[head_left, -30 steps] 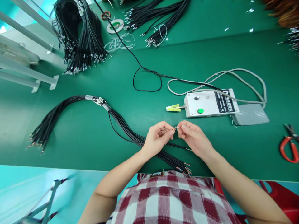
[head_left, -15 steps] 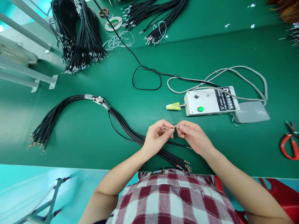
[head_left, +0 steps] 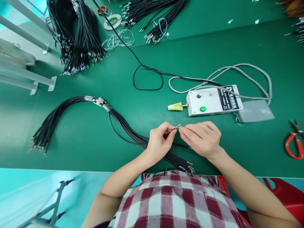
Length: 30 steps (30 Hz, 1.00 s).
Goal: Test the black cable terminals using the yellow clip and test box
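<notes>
Pinching wire end (head_left: pixel 177 126): left hand (head_left: pixel 159 142), right hand (head_left: pixel 203 138) | box label (head_left: pixel 228 100): "J", Chinese characters

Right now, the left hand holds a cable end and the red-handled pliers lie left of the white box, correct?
No, the head view shows the red-handled pliers to the right of the white box; the left hand does hold a cable end.

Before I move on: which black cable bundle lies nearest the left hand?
The long curved bundle, wrapped partway along, which passes beneath the left hand; the other bundles lie farther back.
</notes>
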Each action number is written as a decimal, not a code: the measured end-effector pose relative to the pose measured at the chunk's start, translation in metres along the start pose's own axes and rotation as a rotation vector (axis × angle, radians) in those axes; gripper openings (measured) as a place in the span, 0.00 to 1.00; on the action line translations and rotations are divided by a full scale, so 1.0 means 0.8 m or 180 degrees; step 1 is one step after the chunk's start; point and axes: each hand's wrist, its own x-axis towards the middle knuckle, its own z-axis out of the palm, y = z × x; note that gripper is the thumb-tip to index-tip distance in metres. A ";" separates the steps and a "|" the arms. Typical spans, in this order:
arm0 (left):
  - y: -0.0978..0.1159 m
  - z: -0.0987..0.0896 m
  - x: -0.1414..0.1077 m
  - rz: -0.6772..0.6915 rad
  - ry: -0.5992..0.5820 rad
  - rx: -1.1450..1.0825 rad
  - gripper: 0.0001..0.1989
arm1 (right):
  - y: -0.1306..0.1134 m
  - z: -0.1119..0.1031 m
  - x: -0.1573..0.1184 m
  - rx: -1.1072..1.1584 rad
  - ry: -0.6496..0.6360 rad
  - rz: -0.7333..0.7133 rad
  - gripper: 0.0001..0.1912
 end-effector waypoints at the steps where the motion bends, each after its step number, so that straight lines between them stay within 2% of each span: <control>1: -0.001 0.000 0.000 -0.0023 -0.0006 -0.0012 0.06 | 0.001 0.000 0.000 0.0019 -0.0062 0.0034 0.07; 5: -0.005 0.003 -0.002 -0.0128 -0.0016 -0.0260 0.08 | 0.009 0.008 -0.003 0.0158 -0.0129 0.0101 0.06; 9: -0.006 0.005 0.000 -0.0406 -0.0096 -0.0844 0.13 | 0.018 0.018 -0.007 0.0323 -0.0176 0.0170 0.07; 13: -0.004 0.002 0.006 -0.0602 -0.0082 -0.1291 0.18 | 0.015 0.016 -0.005 0.0482 0.0134 0.0226 0.06; 15: -0.003 0.000 0.008 -0.0651 -0.0128 -0.1386 0.18 | 0.007 0.013 -0.001 0.0878 0.0276 0.0417 0.06; 18: -0.003 -0.002 0.009 -0.0707 -0.0216 -0.1486 0.18 | -0.007 0.015 0.005 0.1823 0.0155 0.0905 0.08; 20: -0.004 -0.001 0.009 -0.0723 -0.0261 -0.1485 0.17 | -0.016 0.022 0.009 0.2438 0.0086 0.1261 0.10; 24: -0.009 0.002 0.007 -0.0654 -0.0269 -0.1609 0.16 | -0.028 0.043 0.012 0.3433 0.0261 0.1777 0.11; 27: -0.017 0.003 0.005 -0.0569 -0.0244 -0.1883 0.16 | -0.031 0.052 0.008 0.3822 0.0158 0.1953 0.11; 30: -0.020 0.004 0.003 -0.0500 -0.0273 -0.1883 0.15 | -0.029 0.053 0.004 0.3849 0.0084 0.2142 0.13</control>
